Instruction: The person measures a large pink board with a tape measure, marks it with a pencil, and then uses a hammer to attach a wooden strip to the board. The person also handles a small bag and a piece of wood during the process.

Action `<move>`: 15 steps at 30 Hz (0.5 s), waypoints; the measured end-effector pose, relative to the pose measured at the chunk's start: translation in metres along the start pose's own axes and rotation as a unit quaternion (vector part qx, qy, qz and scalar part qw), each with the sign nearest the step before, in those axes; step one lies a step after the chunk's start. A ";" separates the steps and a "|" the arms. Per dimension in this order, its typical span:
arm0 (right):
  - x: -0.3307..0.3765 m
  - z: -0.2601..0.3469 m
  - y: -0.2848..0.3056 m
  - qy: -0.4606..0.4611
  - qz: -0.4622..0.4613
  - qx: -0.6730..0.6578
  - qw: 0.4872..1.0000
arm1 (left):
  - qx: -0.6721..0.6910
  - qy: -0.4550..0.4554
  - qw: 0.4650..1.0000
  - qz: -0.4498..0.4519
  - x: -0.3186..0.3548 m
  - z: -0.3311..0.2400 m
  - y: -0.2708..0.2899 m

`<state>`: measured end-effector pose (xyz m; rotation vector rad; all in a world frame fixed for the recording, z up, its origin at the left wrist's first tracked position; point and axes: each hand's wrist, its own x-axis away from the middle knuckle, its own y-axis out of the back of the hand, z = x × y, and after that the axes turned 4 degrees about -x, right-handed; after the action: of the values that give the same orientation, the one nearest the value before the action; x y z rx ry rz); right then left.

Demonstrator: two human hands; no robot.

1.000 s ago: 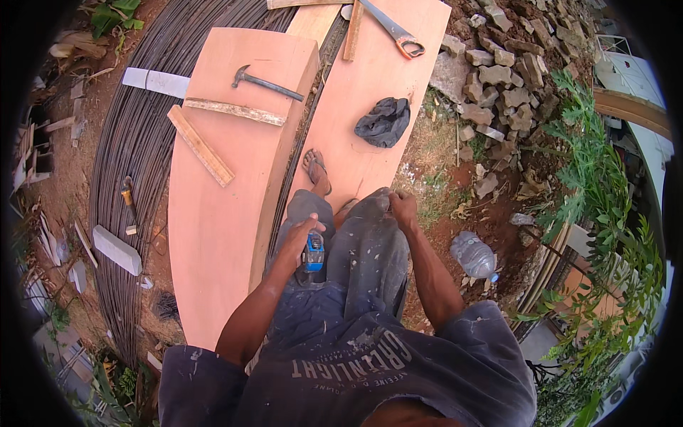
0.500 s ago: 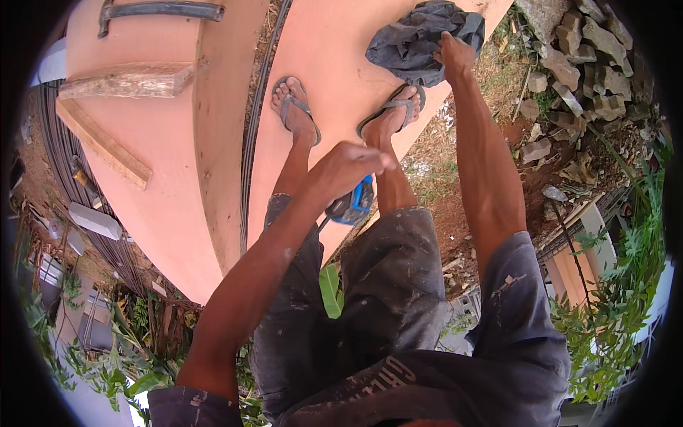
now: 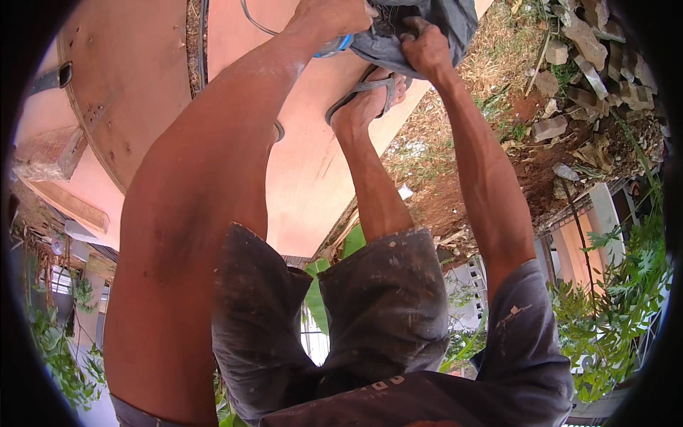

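Fingers (image 3: 418, 27) on your right hand (image 3: 430, 54) are pinching the rim of that crumpled black plastic bag (image 3: 385, 52), far side of the flat pinkish wooden board (image 3: 306, 185), probably to keep it gaping; mouth seems to face far-left, long axis roughly left-right. Your left hand (image 3: 333, 16) mostly covers some rounded blue handheld tool (image 3: 333, 47), so can't tell that grip or the tool's axis.

left hand (image 3: 336, 14) moved up to black bag (image 3: 459, 32), blue tool (image 3: 334, 47) carried along; bag mouth now open
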<state>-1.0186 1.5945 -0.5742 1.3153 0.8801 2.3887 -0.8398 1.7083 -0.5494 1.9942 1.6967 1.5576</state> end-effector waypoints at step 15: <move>-0.056 0.003 -0.037 0.230 0.084 0.244 0.939 | -0.062 -0.070 0.991 0.095 -0.001 0.011 -0.010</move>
<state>-0.9873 1.5964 -0.6336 1.0089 1.6366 2.7846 -0.8386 1.7166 -0.5610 2.1965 1.3607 1.4941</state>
